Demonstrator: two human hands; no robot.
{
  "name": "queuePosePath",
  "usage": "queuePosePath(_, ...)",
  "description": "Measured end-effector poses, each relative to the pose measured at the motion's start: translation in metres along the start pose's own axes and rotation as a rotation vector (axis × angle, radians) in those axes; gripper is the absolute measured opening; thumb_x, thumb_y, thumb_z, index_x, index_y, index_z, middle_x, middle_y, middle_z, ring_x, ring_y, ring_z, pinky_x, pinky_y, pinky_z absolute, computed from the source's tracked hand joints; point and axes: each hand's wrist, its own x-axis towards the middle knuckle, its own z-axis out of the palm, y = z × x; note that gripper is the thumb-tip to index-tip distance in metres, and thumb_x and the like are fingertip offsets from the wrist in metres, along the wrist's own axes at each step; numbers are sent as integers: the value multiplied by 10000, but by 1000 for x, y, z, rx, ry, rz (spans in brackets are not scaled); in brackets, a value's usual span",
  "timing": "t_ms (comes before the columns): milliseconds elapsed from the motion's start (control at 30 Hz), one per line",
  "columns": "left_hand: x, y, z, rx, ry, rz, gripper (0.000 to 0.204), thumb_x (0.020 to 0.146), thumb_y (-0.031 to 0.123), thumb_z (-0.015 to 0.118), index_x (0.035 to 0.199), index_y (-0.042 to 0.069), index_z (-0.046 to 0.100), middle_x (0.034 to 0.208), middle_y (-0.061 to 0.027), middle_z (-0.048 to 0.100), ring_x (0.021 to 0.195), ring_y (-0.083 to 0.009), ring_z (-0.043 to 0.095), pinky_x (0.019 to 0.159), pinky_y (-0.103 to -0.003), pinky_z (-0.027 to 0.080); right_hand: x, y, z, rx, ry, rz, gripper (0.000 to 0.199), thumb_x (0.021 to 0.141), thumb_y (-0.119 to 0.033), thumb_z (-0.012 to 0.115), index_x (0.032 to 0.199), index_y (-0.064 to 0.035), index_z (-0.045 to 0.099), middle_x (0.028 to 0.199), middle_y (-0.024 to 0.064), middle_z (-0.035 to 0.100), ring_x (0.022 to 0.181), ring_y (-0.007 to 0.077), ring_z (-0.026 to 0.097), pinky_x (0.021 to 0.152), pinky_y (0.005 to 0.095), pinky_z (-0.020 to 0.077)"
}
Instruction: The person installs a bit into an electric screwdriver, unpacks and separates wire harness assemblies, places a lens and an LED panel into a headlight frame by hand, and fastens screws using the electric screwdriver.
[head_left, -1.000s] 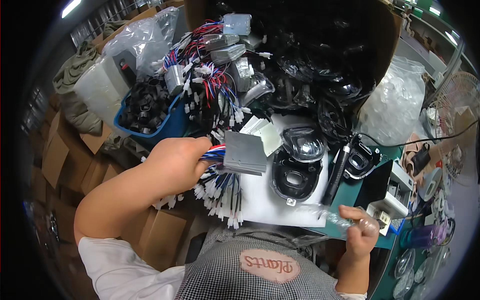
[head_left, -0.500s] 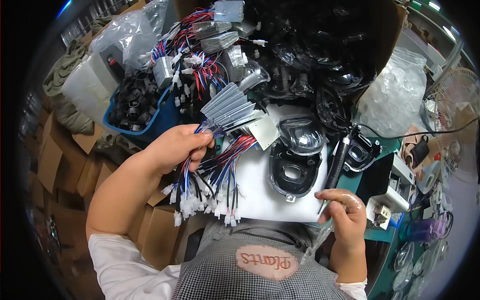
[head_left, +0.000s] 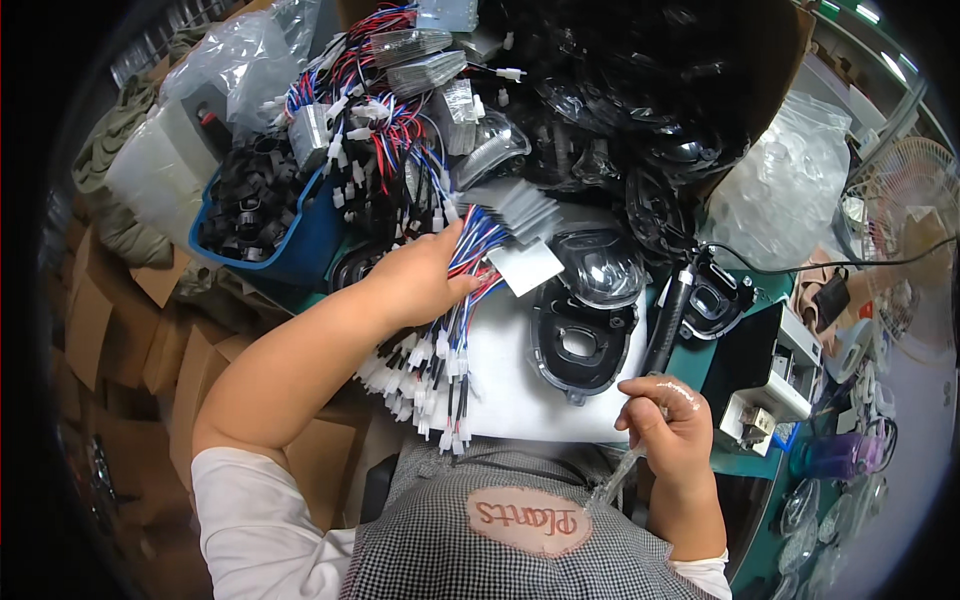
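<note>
My left hand (head_left: 425, 275) is closed around a bundle of wire harnesses (head_left: 480, 238) with red, blue, white and black wires. Flat grey plates (head_left: 520, 212) fan out at the bundle's upper end. White plastic connectors (head_left: 425, 365) hang below the hand over the white work surface (head_left: 500, 395). A white square plate (head_left: 525, 267) lies just right of the bundle. My right hand (head_left: 670, 420), its fingers curled together, pinches a thin clear plastic strip (head_left: 618, 475) that trails down toward the apron. Shiny wet-looking film shows on that hand's forefinger.
Black lamp housings (head_left: 580, 342) and a clear-lensed lamp (head_left: 600, 268) lie right of the bundle, beside a black corded tool (head_left: 672, 318). More harnesses (head_left: 400, 120) are heaped at the back. A blue bin (head_left: 262, 262) of black parts stands left; a clear plastic bag (head_left: 780, 180) sits right.
My left hand has moved right and slightly up with the harness bundle, and the plates now fan out farther right. My right hand has barely shifted and keeps the strip.
</note>
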Motion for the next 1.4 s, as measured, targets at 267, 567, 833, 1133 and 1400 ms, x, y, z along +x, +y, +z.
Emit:
queuePosePath(267,-9,-1,11,23,104,73,565,876,289,603,1359,54,428,1090,-223,592,997,-394,580,871,-429,464,11,4,4,-11,-26,68,168,888,-40,575,996,53,665,759,73,649,561,66,563,507,190,437)
queuePosePath(567,-20,-7,-71,-185,507,233,298,817,136,690,1098,46,649,898,-70,610,796,-161,591,708,-280,482,13,9,-5,-4,0,102,143,839,-37,609,926,54,677,725,43,608,516,63,531,469,202,408)
queuePosePath(833,42,-22,-155,-53,821,293,490,817,256,667,1255,65,558,1136,-135,588,1047,-241,579,907,-348,454,18,13,-7,51,27,65,151,833,-66,621,915,47,678,689,27,591,526,56,509,472,195,382)
queuePosePath(1133,171,-19,-218,216,633,147,740,758,372,672,1389,79,421,1290,-220,526,1178,-341,529,1009,-368,409,16,19,-10,64,97,84,179,863,-121,648,927,44,672,681,19,582,542,61,512,491,198,394)
queuePosePath(1400,187,-28,-223,268,270,-70,689,708,389,756,1218,-25,549,1141,-227,627,1066,-330,605,909,-379,467,12,22,-16,75,155,88,163,868,-99,632,932,46,672,715,26,585,550,65,518,500,201,406)
